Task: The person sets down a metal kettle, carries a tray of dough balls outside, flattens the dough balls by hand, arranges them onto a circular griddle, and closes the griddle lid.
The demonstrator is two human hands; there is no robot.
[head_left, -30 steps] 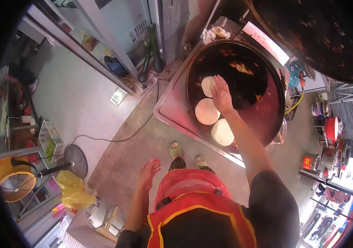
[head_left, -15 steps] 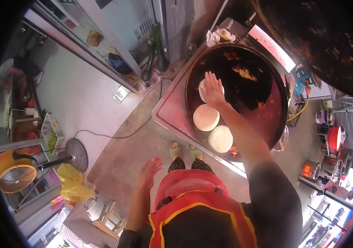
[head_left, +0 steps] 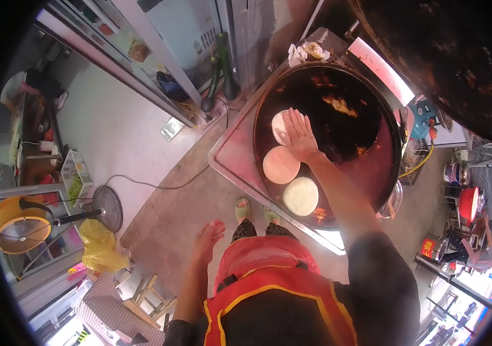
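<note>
Three round, pale flatbreads lie along the left side of a large, round, dark griddle [head_left: 344,144]. My right hand [head_left: 301,137] is spread flat, its fingers over the right part of the farthest flatbread [head_left: 279,128], which it partly covers. Close by my palm is the middle flatbread [head_left: 281,165], and nearest to me lies the third flatbread [head_left: 301,196]. My left hand [head_left: 208,235] hangs beside my red apron [head_left: 263,259] with loosely bent fingers, holding nothing.
A big, dark round lid [head_left: 447,57] stands raised at the upper right. Crumpled paper [head_left: 309,53] sits behind the griddle. A cable [head_left: 159,185] crosses the floor on the left, near a yellow plastic bag [head_left: 99,245] and a wooden stool [head_left: 151,300]. Other people are in the background.
My right hand has slid slightly back toward me, uncovering more of the farthest flatbread. The flatbreads appear a little farther left, partly because the view has shifted. My left hand stays low and empty.
</note>
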